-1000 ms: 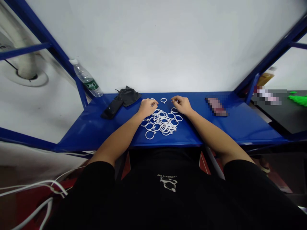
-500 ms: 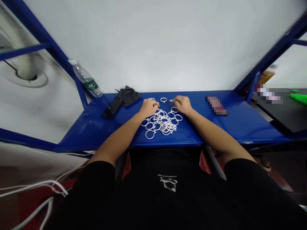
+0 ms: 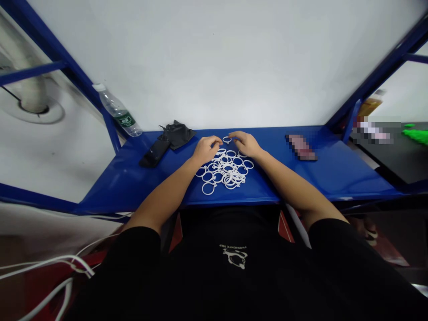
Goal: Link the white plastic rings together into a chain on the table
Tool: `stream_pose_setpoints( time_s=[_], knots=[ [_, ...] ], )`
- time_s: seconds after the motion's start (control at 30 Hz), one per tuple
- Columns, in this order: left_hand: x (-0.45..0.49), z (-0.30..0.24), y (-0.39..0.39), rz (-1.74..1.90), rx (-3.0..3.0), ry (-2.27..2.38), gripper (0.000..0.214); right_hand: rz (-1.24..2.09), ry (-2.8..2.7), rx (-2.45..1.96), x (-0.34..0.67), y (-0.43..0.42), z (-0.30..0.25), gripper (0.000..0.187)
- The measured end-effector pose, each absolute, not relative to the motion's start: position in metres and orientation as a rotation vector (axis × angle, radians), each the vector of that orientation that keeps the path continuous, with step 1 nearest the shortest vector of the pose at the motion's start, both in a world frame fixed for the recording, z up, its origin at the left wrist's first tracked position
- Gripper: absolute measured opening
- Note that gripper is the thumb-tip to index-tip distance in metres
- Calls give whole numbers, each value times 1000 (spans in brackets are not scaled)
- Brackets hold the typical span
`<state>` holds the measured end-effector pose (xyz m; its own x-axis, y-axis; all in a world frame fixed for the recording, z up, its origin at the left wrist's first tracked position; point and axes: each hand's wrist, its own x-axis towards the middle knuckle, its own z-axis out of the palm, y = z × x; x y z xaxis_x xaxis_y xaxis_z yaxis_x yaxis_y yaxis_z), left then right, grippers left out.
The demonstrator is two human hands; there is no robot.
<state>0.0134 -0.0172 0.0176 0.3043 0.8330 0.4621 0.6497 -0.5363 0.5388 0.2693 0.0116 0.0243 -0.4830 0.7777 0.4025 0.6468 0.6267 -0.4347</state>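
Note:
A heap of several white plastic rings [image 3: 225, 171] lies on the blue table [image 3: 133, 178] in front of me. At the heap's far left edge rests my left hand [image 3: 206, 149], its fingers curled, pinching something I cannot make out. My right hand [image 3: 245, 143] sits at the heap's far right edge, fingers stretched toward a single white ring [image 3: 227, 140] that lies apart behind the heap, and its fingertips touch that ring.
A black phone [image 3: 153, 154] and a crumpled black cloth [image 3: 177, 133] lie left of the hands. A clear water bottle [image 3: 117, 111] leans at the back left corner. A blurred pink object [image 3: 301, 146] lies to the right. Blue frame posts rise on both sides.
My right hand has moved left to the single ring behind the heap. My left hand has shifted slightly toward the middle.

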Motion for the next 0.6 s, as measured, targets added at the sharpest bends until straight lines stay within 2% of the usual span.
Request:
stream_pose_setpoints(
  time_s=[0.1, 0.27, 0.4, 0.5, 0.6],
  knots=[
    [6, 13, -3, 1071, 2331, 1525, 37, 334, -2396, -1258, 270, 27, 24, 50],
    [-11, -10, 18, 821, 2254, 1786, 41, 299, -2473, -1420, 279, 33, 21, 48],
    [-14, -14, 18, 736, 2295, 1839, 29, 247, -2450, -1453, 285, 33, 17, 48],
    [-13, -8, 13, 714, 2292, 1912, 22, 248, -2481, -1463, 289, 32, 14, 40],
    [-11, -2, 10, 865, 2225, 1919, 16, 246, -2434, -1437, 295, 30, 10, 34]
  ],
)
